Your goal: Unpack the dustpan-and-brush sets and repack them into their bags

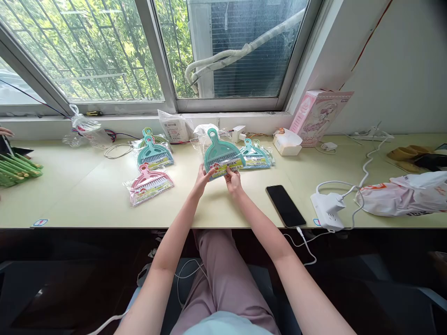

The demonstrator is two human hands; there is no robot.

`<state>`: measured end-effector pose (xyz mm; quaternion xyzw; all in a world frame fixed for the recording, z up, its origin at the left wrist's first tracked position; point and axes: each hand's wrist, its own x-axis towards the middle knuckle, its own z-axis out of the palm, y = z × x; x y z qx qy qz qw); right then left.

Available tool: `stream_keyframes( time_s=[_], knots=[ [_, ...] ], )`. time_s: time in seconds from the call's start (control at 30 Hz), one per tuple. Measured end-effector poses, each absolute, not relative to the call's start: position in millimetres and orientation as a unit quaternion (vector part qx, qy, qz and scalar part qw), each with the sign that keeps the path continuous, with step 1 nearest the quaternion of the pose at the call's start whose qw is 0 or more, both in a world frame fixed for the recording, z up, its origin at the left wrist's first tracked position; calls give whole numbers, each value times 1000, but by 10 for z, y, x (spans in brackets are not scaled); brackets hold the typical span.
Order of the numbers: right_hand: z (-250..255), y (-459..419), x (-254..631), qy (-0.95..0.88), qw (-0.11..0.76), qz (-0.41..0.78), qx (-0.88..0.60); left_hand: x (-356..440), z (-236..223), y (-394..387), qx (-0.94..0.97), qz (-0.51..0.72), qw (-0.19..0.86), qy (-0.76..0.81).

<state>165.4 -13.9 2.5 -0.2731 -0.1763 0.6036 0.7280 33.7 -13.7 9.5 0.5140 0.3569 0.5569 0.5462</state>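
A teal dustpan and brush set [222, 151] in clear wrapping is held up over the table in front of me. My left hand [202, 180] grips its lower left corner, and my right hand [233, 180] pinches its lower right edge. To the left lie a teal wrapped set [155, 152], with a greenish one partly behind it, and a pink wrapped set [149, 182] nearer me. Behind my right hand lie more wrapped sets [256, 154] in teal, overlapping each other.
A phone [285, 205] on a cable and a white power strip [327, 210] lie at the table's right front. Farther back are a tissue box [287, 142] and a pink box [319, 116]. Green sticks [17, 168] lie far left, near another person's hand [5, 132].
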Motion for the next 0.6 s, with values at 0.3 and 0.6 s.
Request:
stream_keyframes(
  time_s=[0.3,0.6],
  knots=[
    [23,-76,1677,-165,714,618,-284,454,-43,-69,495,648,434,383],
    [39,-68,1821,-201,694,628,-287,433,-86,-107,518,647,387,404]
  ],
)
